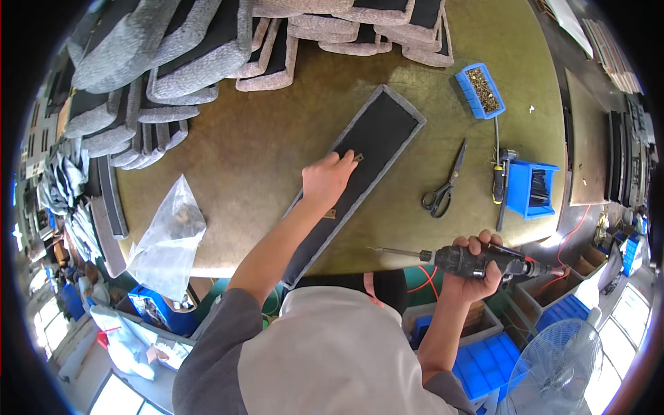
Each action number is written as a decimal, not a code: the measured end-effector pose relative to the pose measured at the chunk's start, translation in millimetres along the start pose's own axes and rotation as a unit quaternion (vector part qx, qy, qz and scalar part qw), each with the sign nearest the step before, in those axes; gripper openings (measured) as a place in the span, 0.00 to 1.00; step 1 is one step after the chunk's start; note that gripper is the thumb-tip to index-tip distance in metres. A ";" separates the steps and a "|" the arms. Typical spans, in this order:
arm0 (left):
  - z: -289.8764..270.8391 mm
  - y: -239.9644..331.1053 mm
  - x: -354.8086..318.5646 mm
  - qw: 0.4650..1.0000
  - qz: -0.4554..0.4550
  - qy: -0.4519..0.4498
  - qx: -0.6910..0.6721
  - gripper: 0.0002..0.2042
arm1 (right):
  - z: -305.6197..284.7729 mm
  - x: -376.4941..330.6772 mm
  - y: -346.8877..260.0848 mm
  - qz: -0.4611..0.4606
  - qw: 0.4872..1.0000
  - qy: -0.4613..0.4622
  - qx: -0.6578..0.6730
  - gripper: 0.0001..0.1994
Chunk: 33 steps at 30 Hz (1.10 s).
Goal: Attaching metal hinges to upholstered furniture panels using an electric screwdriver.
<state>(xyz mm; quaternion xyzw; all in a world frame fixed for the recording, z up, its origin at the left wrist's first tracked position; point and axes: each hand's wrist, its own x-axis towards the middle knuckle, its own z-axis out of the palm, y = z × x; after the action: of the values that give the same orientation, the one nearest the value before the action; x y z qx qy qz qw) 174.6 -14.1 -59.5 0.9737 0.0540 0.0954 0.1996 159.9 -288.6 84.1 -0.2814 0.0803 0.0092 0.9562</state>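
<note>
A long black panel (377,130) with a grey fabric border lies slantwise across the table in front of me. My left hand (325,181) is closed over it, its fingertips at a small brownish bracket (358,158) against the black face. Nearer to me, a second small bracket (330,214) lies on the same panel, partly beside my wrist. In my right hand (465,287) is a black power screwdriver (449,262), gripped round its body. Its long bit (394,250) points left, toward the panel but apart from it.
Grey upholstered pieces (200,69) are stacked at the far left. Black-handled scissors (446,183), a blue box of screws (482,90), a blue bin (531,190) and a yellow-black hand tool (498,183) lie right of the panel. A clear plastic bag (169,238) hangs over the table's near edge.
</note>
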 end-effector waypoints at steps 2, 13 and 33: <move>6.2 -4.2 19.1 0.999 -0.035 0.032 -0.018 0.10 | -0.6 3.6 5.8 0.004 1.000 -0.009 -0.005 0.22; 20.4 -3.8 77.4 0.951 -0.230 0.028 -0.206 0.09 | -27.4 37.6 -7.8 -0.003 0.998 -0.023 -0.061 0.26; 36.1 44.8 57.7 0.935 -0.230 -0.076 -0.259 0.08 | 8.9 46.6 -21.4 -0.137 0.947 -0.164 -0.240 0.28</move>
<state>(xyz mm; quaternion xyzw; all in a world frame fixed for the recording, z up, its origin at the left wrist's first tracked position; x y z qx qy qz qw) 241.4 -60.5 -64.7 0.8537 0.2342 -0.0170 0.4649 208.6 -303.1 95.5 -0.5052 -0.1214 -0.0571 0.8525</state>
